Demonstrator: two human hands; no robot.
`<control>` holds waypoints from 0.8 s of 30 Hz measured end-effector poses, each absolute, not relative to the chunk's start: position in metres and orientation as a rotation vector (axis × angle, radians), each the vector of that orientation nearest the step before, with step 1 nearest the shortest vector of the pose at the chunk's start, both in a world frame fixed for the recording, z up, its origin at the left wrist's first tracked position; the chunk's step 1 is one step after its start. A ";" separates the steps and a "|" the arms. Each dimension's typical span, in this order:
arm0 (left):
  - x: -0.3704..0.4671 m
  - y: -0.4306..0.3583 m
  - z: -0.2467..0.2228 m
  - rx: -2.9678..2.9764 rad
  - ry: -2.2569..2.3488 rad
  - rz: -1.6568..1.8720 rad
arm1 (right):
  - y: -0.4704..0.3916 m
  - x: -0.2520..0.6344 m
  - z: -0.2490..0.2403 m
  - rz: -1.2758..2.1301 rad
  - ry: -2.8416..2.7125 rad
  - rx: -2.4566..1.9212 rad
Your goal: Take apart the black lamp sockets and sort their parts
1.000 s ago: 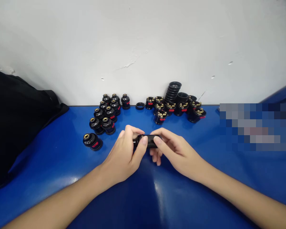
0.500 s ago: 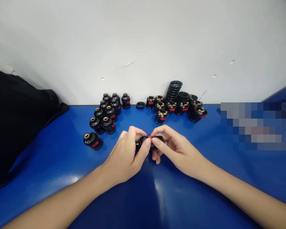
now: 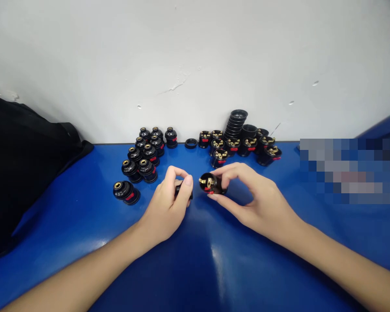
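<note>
My right hand (image 3: 247, 190) grips a black socket body (image 3: 214, 184) between thumb and fingers, its open end with brass contacts and a red tab facing left. In my left hand (image 3: 169, 203) is a small black cap (image 3: 183, 190), mostly covered by the thumb and fingers. A gap separates the two parts. Several capped black sockets (image 3: 148, 170) with brass-rimmed tops stand beyond my left hand, and one leaning socket (image 3: 126, 193) is nearest to it. Several open sockets (image 3: 219, 158) with brass contacts stand beyond my right hand.
A stack of black rings (image 3: 235, 125) rises by the white wall (image 3: 195, 56). One loose black ring (image 3: 191, 143) lies on the blue table (image 3: 182, 268) between the groups. Black cloth (image 3: 29, 164) hangs over the left side. A pixelated patch covers part of the right.
The black cap and socket body, together between my hands before, are now apart. My right hand has turned the body's open end into view; my left thumb has moved left and up.
</note>
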State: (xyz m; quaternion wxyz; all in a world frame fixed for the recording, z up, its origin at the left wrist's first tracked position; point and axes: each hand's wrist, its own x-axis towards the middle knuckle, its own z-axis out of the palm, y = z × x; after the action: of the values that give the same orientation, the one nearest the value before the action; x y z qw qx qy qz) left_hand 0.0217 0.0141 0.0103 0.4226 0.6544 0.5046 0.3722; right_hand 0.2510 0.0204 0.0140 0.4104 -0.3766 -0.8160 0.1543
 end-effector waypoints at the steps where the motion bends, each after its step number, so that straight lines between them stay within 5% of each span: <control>1: 0.021 0.014 0.010 1.633 1.270 0.935 | 0.022 0.253 0.013 0.406 -2.045 -0.966; 24: 0.020 0.019 0.003 1.717 1.193 1.021 | 0.049 0.304 0.019 -0.539 -2.354 -1.236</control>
State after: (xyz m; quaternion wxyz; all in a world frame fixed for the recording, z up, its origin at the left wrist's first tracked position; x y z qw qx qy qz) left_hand 0.0199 0.0186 0.0029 0.3962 0.6776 0.4708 0.4028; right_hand 0.3042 0.0488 0.0195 0.2128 -0.4453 -0.8478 -0.1940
